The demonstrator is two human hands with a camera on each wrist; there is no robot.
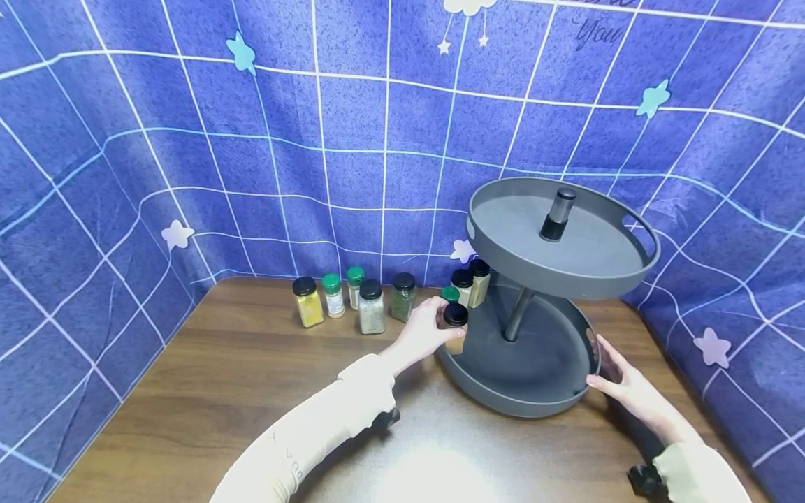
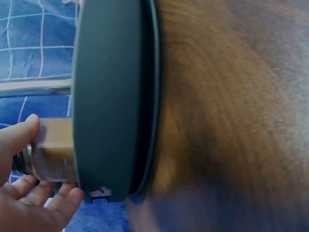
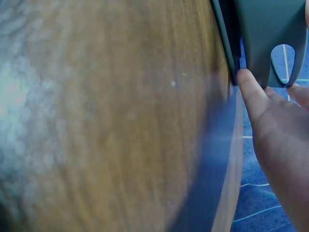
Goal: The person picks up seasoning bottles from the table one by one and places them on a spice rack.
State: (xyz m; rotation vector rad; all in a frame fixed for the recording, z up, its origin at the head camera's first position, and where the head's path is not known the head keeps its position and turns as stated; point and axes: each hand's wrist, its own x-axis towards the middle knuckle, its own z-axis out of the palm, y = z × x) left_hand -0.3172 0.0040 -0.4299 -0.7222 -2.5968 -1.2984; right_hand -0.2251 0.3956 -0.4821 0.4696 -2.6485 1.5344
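My left hand [image 1: 428,328] grips a square spice jar [image 1: 454,328] with a black lid and tan-brown contents. In the left wrist view the thumb lies on one side of the spice jar [image 2: 57,157] and the fingers on the other, its base down behind the lower tray's wall. That tray is part of a dark grey two-tier stand [image 1: 534,388]. At its right side, my right hand [image 1: 635,391] holds the lower tray's rim by the handle cutout, thumb and fingers spread along it. In the right wrist view fingertips [image 3: 245,77] touch the tray's wall.
Behind the left hand, on the lower tray's left part, stand a green-lidded jar [image 1: 449,293] and two black-lidded jars [image 1: 462,283]. More spice jars [image 1: 371,311] are grouped on the wooden table [image 1: 251,391] to the left. A blue gridded cloth [image 1: 352,105] hangs behind. The upper tray [image 1: 503,209] overhangs the lower.
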